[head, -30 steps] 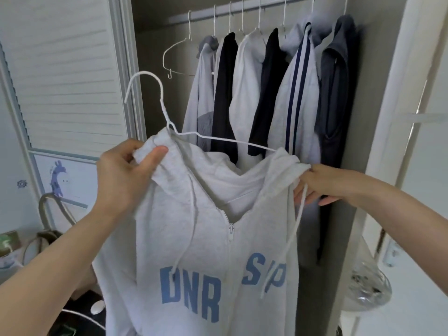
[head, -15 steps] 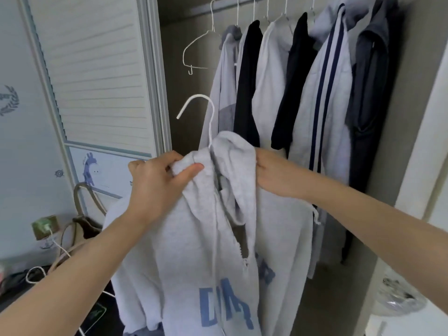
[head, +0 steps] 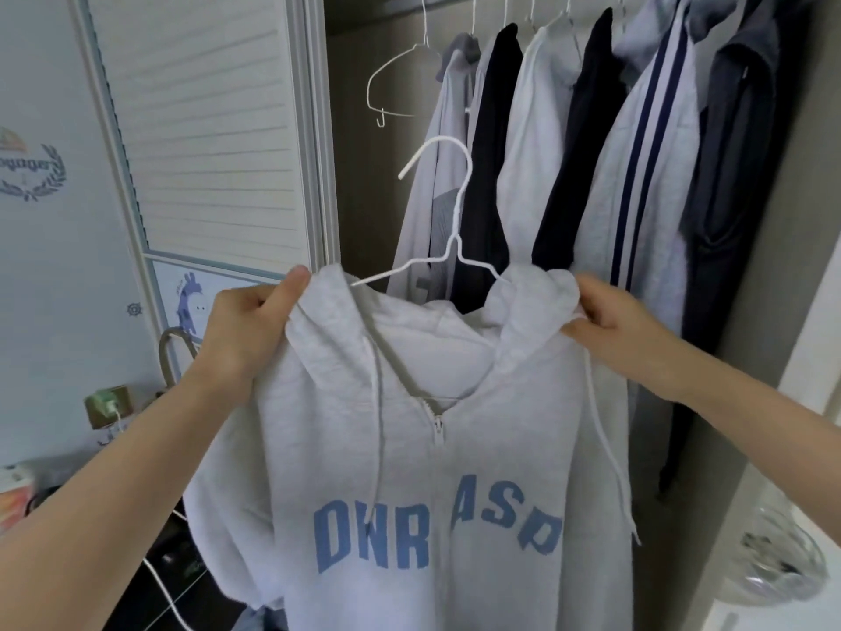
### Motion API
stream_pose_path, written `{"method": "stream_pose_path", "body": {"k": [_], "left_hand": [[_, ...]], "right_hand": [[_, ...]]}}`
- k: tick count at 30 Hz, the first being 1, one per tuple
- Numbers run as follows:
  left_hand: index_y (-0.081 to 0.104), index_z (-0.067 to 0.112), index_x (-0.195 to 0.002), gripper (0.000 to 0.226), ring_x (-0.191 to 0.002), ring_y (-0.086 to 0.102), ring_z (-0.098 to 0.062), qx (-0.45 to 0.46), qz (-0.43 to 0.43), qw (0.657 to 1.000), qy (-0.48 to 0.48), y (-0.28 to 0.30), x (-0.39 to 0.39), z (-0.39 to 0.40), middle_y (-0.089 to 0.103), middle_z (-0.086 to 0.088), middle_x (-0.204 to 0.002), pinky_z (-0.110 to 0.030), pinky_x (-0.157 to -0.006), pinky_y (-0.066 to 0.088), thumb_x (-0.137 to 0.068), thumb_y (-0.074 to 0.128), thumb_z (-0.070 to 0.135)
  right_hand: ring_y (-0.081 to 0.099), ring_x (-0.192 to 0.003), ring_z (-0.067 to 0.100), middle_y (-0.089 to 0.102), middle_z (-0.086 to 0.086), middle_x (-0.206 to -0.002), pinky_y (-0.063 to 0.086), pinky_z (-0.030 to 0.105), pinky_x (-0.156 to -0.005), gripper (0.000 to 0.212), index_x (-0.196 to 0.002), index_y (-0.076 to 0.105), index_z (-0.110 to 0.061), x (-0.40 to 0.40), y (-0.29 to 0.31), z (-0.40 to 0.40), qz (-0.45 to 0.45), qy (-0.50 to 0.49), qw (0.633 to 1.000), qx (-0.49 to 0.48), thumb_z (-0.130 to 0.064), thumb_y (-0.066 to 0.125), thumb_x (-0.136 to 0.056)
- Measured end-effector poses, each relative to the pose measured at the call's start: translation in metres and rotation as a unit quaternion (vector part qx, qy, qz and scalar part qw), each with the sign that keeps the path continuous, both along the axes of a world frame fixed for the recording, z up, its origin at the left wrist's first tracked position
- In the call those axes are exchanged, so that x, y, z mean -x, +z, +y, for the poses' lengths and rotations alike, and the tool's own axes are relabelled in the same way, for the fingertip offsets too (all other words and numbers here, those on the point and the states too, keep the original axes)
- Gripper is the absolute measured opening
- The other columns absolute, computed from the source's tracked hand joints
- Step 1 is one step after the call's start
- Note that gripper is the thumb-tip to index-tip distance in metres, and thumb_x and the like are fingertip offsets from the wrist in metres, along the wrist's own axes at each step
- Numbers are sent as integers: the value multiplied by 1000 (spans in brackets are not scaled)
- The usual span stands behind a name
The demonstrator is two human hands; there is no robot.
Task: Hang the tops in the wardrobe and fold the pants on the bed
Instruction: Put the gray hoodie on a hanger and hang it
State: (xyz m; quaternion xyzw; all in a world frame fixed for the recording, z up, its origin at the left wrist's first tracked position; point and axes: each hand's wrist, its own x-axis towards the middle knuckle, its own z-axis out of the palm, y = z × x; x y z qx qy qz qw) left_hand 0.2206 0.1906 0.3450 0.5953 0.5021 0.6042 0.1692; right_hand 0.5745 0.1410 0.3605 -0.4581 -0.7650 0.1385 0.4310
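A light grey zip hoodie (head: 455, 439) with blue letters hangs on a white wire hanger (head: 448, 230), held up in front of the open wardrobe. My left hand (head: 245, 330) grips the hoodie's left shoulder, thumb on top of the fabric. My right hand (head: 610, 321) pinches the right shoulder near the hood edge. The hanger's hook points up and left, below the rail. Several tops (head: 591, 152) hang in the wardrobe behind it.
An empty white hanger (head: 396, 84) hangs at the rail's left end. The white slatted wardrobe door (head: 205, 129) stands at left. A bag handle (head: 170, 352), charger and cables lie at lower left. A clear bag (head: 773, 557) sits at lower right.
The hoodie was bunched with my hands close together; now my hands have spread apart, so its front faces me flat and the hanger's shoulders show.
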Motion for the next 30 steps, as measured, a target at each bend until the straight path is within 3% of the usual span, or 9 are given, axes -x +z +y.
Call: {"method": "stream_pose_path", "body": {"k": [8, 11, 13, 15, 18, 21, 25, 28, 30], "left_hand": [[46, 23, -27, 62, -34, 44, 0, 72, -197, 977, -43, -5, 6, 16, 44, 16, -37, -21, -49, 38, -76, 78, 45], [48, 26, -25, 63, -27, 40, 2, 64, -200, 977, -36, -6, 3, 16, 41, 18, -32, -13, -36, 34, -80, 76, 40], [43, 25, -25, 67, -26, 34, 0, 60, -164, 984, -16, -8, 7, 14, 35, 17, -31, -12, -34, 30, -83, 74, 40], [33, 22, -31, 70, -29, 26, -4, 30, -88, 996, 0, -10, 20, 18, 26, 15, -34, -15, -36, 26, -90, 65, 41], [34, 22, -50, 58, -49, 37, -10, -8, 123, 992, 31, -2, 28, 22, 36, 11, -45, -34, -62, 39, -97, 43, 55], [58, 26, -90, 64, -90, 53, -16, -14, 260, 965, 32, 13, 16, 25, 59, 6, -89, -48, -94, 35, -82, 20, 76], [18, 51, -144, 81, -138, 16, -9, -43, 345, 938, 10, 26, -4, 28, 24, 10, -147, -50, -112, 9, -73, 27, 87], [-1, 60, -145, 74, -148, -8, -7, 3, 343, 936, -85, 33, -15, 33, -8, 16, -162, -52, -118, 0, -83, 32, 80], [0, 62, -144, 68, -150, -8, -8, 24, 348, 923, -165, 33, -25, 33, -10, 15, -162, -52, -121, 2, -86, 32, 74]], "right_hand": [[53, -109, -4, 52, -20, -120, 42, 19, -88, 69, -126, 37, -56, -10, -5, -6, -35, -24, 998, 46, -17, 71, -81], [58, -102, -1, 58, -21, -116, 52, 25, -83, 41, -117, 42, -61, 18, -24, -9, -96, 5, 990, 100, -46, 62, -84], [61, -72, 10, 65, -6, -86, 52, 32, -64, 11, -94, 49, -54, 31, -34, -13, -129, -19, 989, 76, -44, 54, -92], [51, -55, 4, 58, -5, -68, 41, 22, -52, 15, -82, 48, -46, 40, -37, -16, -102, -7, 994, 31, -39, 50, -95], [50, -59, 1, 56, -9, -69, 39, 13, -57, 11, -86, 56, -30, 55, -23, -20, -33, 11, 999, 0, -33, 51, -95], [54, -63, 8, 60, -5, -71, 42, 14, -59, 15, -85, 62, -17, 70, 4, -19, 11, -2, 1000, 2, -26, 55, -94], [67, -71, 10, 72, -2, -79, 51, 15, -59, 14, -83, 73, -23, 79, 50, -18, 132, -22, 990, 50, -24, 62, -91], [70, -69, 13, 75, 4, -80, 54, 24, -63, 15, -81, 76, -16, 85, 85, -13, 200, -59, 974, 94, -25, 66, -89], [68, -73, 17, 74, 7, -82, 52, 28, -71, 17, -84, 74, -10, 94, 103, -3, 223, -83, 966, 98, -24, 65, -89]]}}
